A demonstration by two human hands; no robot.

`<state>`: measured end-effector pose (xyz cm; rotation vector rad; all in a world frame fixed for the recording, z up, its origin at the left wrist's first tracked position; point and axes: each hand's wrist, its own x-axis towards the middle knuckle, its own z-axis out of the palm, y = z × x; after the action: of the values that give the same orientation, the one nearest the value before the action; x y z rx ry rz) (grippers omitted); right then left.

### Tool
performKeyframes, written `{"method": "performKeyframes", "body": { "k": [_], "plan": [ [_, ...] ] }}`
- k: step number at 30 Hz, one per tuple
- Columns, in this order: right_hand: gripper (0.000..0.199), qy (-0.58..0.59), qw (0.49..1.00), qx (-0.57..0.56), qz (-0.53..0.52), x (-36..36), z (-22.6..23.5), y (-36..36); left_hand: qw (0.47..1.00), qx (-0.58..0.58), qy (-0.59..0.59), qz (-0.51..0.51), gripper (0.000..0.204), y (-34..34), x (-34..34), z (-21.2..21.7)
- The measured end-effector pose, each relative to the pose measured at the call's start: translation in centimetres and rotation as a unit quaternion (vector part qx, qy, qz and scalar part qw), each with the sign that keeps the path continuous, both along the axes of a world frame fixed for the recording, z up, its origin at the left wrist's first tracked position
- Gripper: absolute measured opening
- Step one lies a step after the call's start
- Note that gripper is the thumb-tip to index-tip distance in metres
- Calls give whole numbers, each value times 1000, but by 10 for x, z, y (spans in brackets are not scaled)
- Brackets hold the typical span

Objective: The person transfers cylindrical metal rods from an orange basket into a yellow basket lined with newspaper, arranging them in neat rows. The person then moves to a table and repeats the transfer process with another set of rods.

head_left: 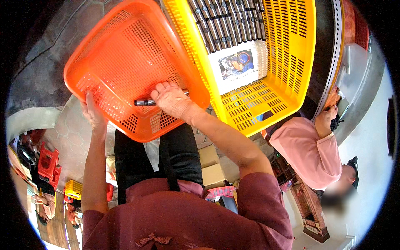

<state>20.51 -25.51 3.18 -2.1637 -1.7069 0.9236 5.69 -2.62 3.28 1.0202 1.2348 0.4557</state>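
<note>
Orange plastic straight ahead, in the shape of a mesh basket [125, 54], with its near end above dark trousers [185, 154]. Within its outline, gripped in the right hand [171, 98], a short dark pipe [143, 102] with a metallic shine (impossible to tell whether resting on the bottom or held just above it). Back of the hand upward, with fingers curled over the pipe and both ends poking out, more at the left than at the right. Behind that grip, a right arm bent at the elbow, slanting in from the lower right and across the near right rim. At the near left rim, the left hand [95, 114], at the end of an almost straight arm, with fingertips upward against the orange edge (partly hidden, so no telling how tightly closed). Just to the right, a yellow basket [298, 41] with slotted walls, holding similar pipes [231, 31] packed side by side in rows, and nearer, a white sheet of paper [227, 86] with a picture. Farther right, a person [308, 146] in a pink top. Low at the left, well apart, a red stool [49, 164].
</note>
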Motion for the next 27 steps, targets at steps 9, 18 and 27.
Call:
{"method": "performKeyframes", "body": {
  "k": [9, 18, 27],
  "plan": [
    [39, 278, 898, 258, -223, 66, 151, -16, 993, 30, 106, -28, 39, 4, 0, 0],
    [40, 72, 887, 62, -452, 158, -18, -88, 990, 29, 135, -9, 35, 18, -22, -20],
    [42, 126, 901, 30, -413, 141, -73, -58, 988, 58, 146, 10, 36, 13, -18, -20]
  ]
}}
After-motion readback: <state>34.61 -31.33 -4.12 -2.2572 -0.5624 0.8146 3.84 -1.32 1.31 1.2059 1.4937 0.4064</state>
